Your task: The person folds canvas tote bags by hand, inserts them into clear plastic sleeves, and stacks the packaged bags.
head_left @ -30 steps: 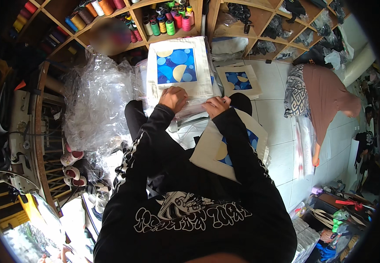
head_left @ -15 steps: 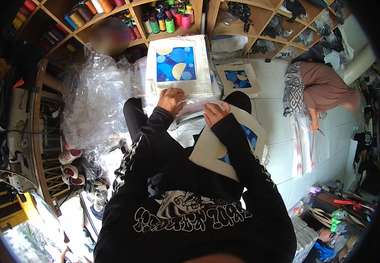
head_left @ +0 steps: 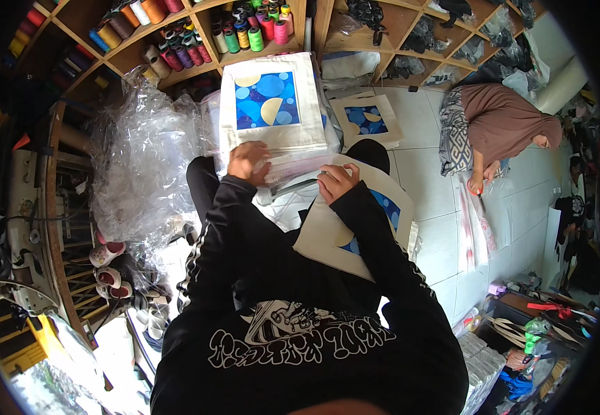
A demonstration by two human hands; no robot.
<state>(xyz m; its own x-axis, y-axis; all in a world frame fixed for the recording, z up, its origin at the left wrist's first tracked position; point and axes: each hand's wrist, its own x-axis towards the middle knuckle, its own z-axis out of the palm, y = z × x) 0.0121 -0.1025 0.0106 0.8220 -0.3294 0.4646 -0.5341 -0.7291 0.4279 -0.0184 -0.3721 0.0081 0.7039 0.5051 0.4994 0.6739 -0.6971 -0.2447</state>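
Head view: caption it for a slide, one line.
Seated person's left hand and right hand press a stack of cream tote bags with blue prints, beside crumpled clear plastic.

light: even, bright | edges: fisheye bend, dark vignette | focus: sharp

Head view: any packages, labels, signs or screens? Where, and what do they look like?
Clear plastic sleeve: under the left hand, over a stack of cream cloth bags with blue and yellow circle prints.
Heap of clear plastic bags: left of the stack, crumpled, shiny.
Flat packed pieces: floor at right, long, whitish.
Signs, screens: none visible.
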